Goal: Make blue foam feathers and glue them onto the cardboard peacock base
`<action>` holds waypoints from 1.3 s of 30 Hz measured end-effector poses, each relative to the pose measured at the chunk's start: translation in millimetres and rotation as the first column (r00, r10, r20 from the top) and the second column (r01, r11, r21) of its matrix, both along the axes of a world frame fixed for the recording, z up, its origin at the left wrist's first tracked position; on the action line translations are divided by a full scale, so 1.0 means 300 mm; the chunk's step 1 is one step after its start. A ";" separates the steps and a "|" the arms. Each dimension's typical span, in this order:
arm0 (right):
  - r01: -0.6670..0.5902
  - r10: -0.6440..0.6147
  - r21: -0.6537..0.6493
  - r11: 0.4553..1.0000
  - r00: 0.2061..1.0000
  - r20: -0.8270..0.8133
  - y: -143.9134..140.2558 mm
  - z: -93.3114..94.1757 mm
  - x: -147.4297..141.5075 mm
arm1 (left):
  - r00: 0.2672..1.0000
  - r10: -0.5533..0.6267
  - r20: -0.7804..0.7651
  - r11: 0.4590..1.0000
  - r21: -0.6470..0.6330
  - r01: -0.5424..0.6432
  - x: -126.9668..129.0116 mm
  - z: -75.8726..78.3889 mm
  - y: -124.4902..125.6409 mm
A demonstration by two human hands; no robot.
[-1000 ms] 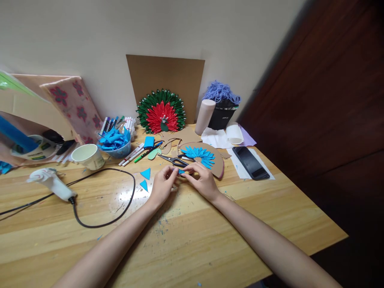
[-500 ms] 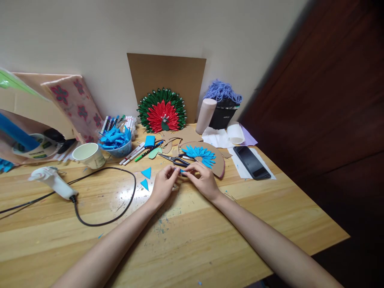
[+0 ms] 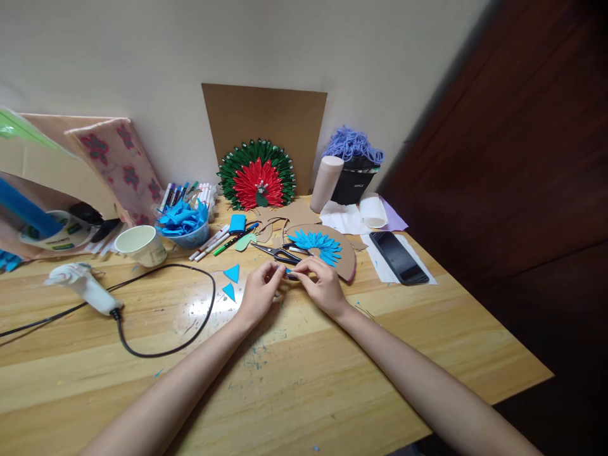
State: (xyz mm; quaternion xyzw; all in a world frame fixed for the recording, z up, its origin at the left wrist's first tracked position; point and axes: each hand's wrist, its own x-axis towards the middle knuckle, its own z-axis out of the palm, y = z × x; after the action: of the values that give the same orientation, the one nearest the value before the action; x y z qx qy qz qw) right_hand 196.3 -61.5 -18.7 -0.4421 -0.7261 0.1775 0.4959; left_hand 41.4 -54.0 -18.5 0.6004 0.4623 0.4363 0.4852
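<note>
Between the fingertips of my left hand [image 3: 260, 290] and my right hand [image 3: 322, 286], a small blue paper piece [image 3: 287, 271] is pinched, mostly covered by the fingers. Both hands are closed and hover over the wooden table [image 3: 294, 373]. Just beyond them lie black-handled scissors [image 3: 280, 254] and a fan-shaped cardboard piece [image 3: 348, 256] that carries a row of blue paper petals [image 3: 317, 243]. Left of my left hand, two blue paper triangles rest on the table, a larger triangle [image 3: 232, 273] and a smaller triangle [image 3: 229, 292].
A white glue gun [image 3: 88, 288] with a looping black cord [image 3: 159, 354] lies at left, near a paper cup [image 3: 141, 246] and a bowl of blue pieces [image 3: 185, 237]. Behind stands a red-green peacock craft [image 3: 259, 177]. A phone [image 3: 399, 256] lies right.
The right fingertips have shifted slightly around the blue paper piece. The left hand and everything on the table look the same.
</note>
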 end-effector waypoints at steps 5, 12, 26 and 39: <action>-0.004 0.004 0.010 1.000 1.000 0.004 -0.001 0.001 -0.001 | 1.000 0.006 0.002 1.000 0.013 -0.006 0.002 -0.005 0.002; 0.018 -0.018 0.005 1.000 1.000 0.016 0.001 0.001 -0.001 | 1.000 -0.001 0.030 1.000 -0.004 0.001 0.002 -0.003 0.004; -0.008 0.008 -0.012 1.000 1.000 0.002 0.001 0.001 0.004 | 0.996 0.032 0.084 0.999 -0.036 -0.029 0.001 -0.015 0.010; 0.014 -0.014 -0.016 1.000 1.000 0.012 0.000 0.008 0.001 | 0.996 0.045 0.080 0.998 -0.038 -0.042 -0.003 -0.029 0.015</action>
State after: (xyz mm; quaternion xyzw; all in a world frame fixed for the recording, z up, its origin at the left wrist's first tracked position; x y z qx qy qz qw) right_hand 196.7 -61.5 -16.4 -0.4522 -0.7244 0.1772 0.4893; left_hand 40.6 -49.5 -27.1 0.5633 0.4631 0.4624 0.5044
